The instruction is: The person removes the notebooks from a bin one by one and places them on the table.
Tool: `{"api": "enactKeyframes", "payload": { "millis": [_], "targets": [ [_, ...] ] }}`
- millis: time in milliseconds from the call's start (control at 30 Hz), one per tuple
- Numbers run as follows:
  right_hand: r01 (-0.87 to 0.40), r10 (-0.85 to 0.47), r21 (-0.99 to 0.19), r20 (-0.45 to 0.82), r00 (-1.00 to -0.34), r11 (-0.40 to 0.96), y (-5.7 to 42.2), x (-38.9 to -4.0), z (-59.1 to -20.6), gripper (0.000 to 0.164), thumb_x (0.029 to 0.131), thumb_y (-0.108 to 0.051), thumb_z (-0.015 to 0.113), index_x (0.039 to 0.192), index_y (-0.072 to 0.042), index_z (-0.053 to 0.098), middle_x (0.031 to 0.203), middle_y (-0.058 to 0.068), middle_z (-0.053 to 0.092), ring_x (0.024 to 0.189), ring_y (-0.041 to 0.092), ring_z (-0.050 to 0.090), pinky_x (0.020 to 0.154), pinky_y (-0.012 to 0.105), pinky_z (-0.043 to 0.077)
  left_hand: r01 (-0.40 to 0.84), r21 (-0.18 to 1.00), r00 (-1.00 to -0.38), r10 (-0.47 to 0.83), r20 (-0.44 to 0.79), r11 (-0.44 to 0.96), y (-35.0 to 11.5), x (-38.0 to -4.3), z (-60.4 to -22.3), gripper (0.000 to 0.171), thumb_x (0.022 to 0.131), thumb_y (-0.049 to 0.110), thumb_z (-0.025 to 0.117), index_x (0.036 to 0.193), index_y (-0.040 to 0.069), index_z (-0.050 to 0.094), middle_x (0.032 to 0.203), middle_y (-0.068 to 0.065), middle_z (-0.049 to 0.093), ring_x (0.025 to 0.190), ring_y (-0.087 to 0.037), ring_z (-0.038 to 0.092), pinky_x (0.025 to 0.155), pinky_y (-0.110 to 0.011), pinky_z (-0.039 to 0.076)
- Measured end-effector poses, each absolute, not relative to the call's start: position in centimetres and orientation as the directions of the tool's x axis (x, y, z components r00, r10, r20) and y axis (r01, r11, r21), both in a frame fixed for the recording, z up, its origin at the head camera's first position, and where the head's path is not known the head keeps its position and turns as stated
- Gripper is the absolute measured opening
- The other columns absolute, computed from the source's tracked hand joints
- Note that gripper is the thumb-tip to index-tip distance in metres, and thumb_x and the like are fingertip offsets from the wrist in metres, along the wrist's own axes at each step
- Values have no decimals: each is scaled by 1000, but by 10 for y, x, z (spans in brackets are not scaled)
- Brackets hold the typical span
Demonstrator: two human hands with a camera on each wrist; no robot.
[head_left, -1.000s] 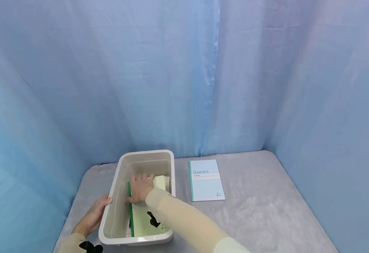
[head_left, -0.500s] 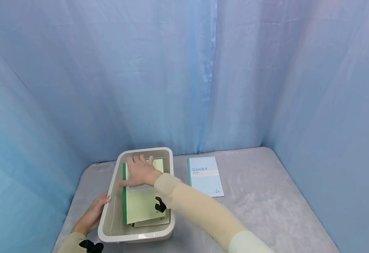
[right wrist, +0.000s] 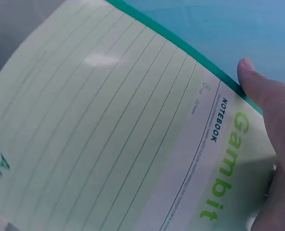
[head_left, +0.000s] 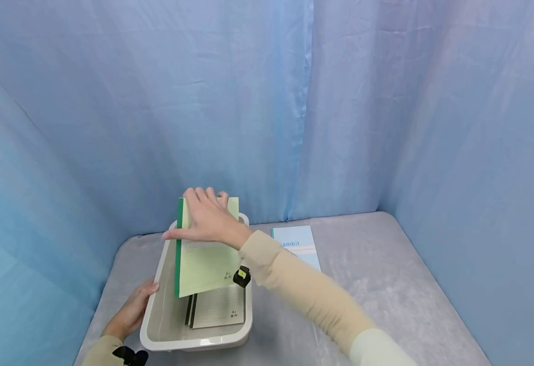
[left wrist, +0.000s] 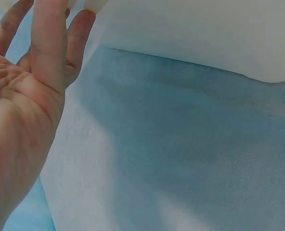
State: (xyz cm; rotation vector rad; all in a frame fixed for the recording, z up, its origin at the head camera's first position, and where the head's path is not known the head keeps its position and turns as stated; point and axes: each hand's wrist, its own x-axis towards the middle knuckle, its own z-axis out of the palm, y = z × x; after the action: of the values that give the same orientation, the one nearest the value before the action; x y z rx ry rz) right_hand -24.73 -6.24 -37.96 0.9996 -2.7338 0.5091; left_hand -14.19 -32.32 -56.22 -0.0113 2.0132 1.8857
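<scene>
Gripping the left rim of the white bin (head_left: pixel 203 343), the left hand (head_left: pixel 131 311) sits just outside it, digits reaching up to the edge. A black wrist device (head_left: pixel 131 355) is worn below that hand, to the left of the bin's near corner. Next, over the bin's opening, is the green notebook (head_left: pixel 203 264), tilted, its green spine toward the left rim and its upper end above the far rim. Whether its near end touches anything below cannot be told. At that upper end, the right hand (head_left: pixel 209 219) pinches the green notebook: the fingers curl over the top edge and the thumb lies across the spine. "Gambit" and "NOTEBOOK" are legible on its cover in the right wrist view. Lined notebooks (head_left: pixel 218 310) with dark spines lie overlapped inside the bin, partly hidden by the green one. A second device (head_left: pixel 241 276), black with a yellow-green patch, shows at the bin's right rim. Right of the bin, a blue notebook (head_left: pixel 300 239) lies on the grey table cover (head_left: pixel 386 290), partly hidden by the right sleeve (head_left: pixel 308 284).
</scene>
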Motion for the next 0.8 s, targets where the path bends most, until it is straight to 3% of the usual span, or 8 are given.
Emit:
{"api": "enactKeyframes", "payload": {
  "millis": [200,367,567,800],
  "targets": [
    [-640,-557,-245,333,-761,728,-36,-249,-354,81,81,-85,52,124,-16,47,108,-4,45,94,18,35,83,41,25,-255,963,-927,259,-270,93,-325,-140,-565,73,106,37,34,158,-8,10,134,-20,56,108,-17,64,88,-39,55],
    [-648,-534,-248,398,-746,720,-10,-253,-339,64,87,-69,59,120,-16,45,107,-2,43,96,21,35,89,48,24,-240,968,-926,282,-251,75,-324,-139,-566,71,107,35,33,156,-11,11,126,-14,62,107,-20,65,87,-38,56],
    [-642,-504,-249,443,-742,725,25,-256,-327,58,82,-52,66,120,-14,46,105,0,42,99,24,34,99,63,20,-236,969,-929,278,-245,66,-322,-139,-566,71,106,35,35,156,-11,13,123,-13,63,107,-21,65,87,-37,56],
    [-588,-500,-143,393,-772,796,83,-271,-348,54,79,-51,62,114,-13,46,101,2,41,94,26,33,95,62,22,-230,970,-931,274,-242,74,-319,-140,-568,71,107,36,34,157,-9,13,123,-13,63,107,-22,65,87,-37,55]
  ]
}}
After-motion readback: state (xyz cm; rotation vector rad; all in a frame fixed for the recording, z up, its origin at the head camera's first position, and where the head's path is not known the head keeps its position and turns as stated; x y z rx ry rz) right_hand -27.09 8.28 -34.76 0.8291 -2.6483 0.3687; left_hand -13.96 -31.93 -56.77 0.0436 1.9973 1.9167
